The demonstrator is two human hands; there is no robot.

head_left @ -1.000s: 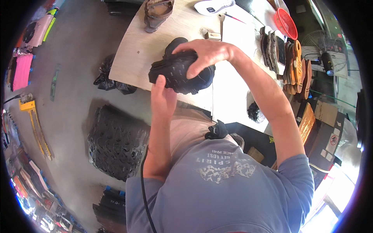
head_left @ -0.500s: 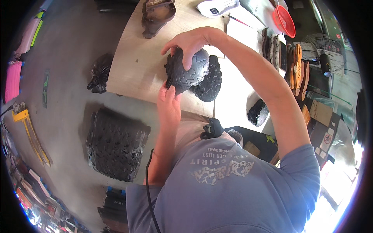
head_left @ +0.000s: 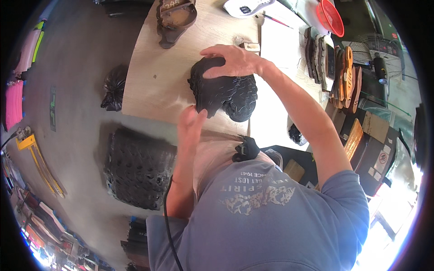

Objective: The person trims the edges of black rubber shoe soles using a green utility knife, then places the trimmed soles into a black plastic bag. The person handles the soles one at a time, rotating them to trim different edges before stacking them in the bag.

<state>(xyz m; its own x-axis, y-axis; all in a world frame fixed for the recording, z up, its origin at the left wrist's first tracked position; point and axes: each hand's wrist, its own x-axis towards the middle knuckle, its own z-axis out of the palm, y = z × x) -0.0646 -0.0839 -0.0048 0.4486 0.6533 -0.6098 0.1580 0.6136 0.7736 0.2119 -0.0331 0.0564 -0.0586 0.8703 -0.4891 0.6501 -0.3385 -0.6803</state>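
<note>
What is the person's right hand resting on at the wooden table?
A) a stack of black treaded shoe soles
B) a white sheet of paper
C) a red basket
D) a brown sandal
A: the right hand lies flat on top of the stack of black treaded soles on the wooden table, with the left hand at the stack's near edge.

Right hand [head_left: 233, 61] palm down, fingers spread flat atop stack of black soles [head_left: 224, 92], wrist bent, forearm running back and right toward shoulder. Left hand [head_left: 192, 122] at near edge of stack, fingers raised and loosely open, fingertips touching its lower rim, forearm dropping straight down toward torso.
</note>
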